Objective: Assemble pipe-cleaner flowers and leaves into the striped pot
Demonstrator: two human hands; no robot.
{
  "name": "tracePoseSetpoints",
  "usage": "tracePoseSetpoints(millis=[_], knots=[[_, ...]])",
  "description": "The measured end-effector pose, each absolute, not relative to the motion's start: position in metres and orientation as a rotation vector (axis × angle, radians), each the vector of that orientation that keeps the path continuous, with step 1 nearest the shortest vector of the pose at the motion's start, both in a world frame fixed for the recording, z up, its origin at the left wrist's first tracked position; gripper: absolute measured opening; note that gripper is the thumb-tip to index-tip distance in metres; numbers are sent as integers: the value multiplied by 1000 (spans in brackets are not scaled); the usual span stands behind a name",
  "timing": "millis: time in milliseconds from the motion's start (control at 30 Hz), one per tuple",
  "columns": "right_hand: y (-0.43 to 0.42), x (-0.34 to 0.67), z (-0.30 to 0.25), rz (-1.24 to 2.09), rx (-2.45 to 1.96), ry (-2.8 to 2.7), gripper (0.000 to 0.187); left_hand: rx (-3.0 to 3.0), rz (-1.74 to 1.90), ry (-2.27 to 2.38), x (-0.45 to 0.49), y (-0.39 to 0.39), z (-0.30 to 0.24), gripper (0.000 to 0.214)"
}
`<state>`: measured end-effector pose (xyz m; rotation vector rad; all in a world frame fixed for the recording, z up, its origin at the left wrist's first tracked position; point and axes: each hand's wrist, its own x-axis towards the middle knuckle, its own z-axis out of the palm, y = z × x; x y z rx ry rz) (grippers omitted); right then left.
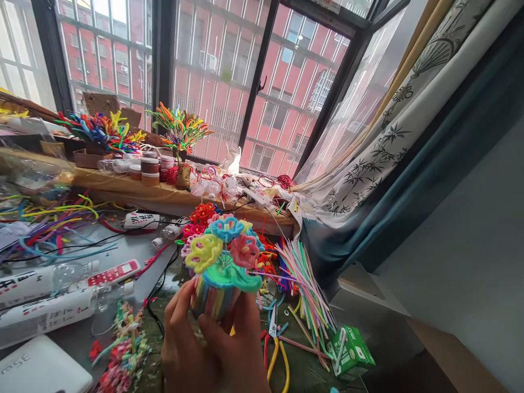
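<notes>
A small pot (215,297) wrapped in striped pipe cleaners is held up in front of me, with green pipe cleaner round its top. Pipe-cleaner flowers rise from it on thin stems, among them a yellow flower (203,253), a blue flower (226,227) and a pink flower (245,251). My left hand (182,333) is closed round the pot's left side. On the right side and underneath, my right hand (239,341) grips it too; some of its fingers are hidden behind the pot. Scissors (273,327) with yellow and red handles lie just right of my hands.
Bundled pastel pipe cleaners (305,284) and a green box (351,349) lie to the right. Plastic bottles (49,316), a white case (43,365) and loose pipe cleaners (61,229) crowd the left. Along the windowsill stand jars (150,166) and pipe-cleaner bunches (180,128).
</notes>
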<state>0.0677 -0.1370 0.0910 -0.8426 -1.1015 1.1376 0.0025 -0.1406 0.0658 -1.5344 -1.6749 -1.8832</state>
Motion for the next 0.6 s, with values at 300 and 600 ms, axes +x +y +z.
tracePoseSetpoints(millis=[300, 600], knots=[[-116, 75, 101, 1177, -741, -1026, 45, -1635, -1750, -1618, -1, -123, 67, 62], [-89, 108, 102, 1214, -552, -1093, 50, -1894, -1755, -1450, -9, -114, 60, 59]])
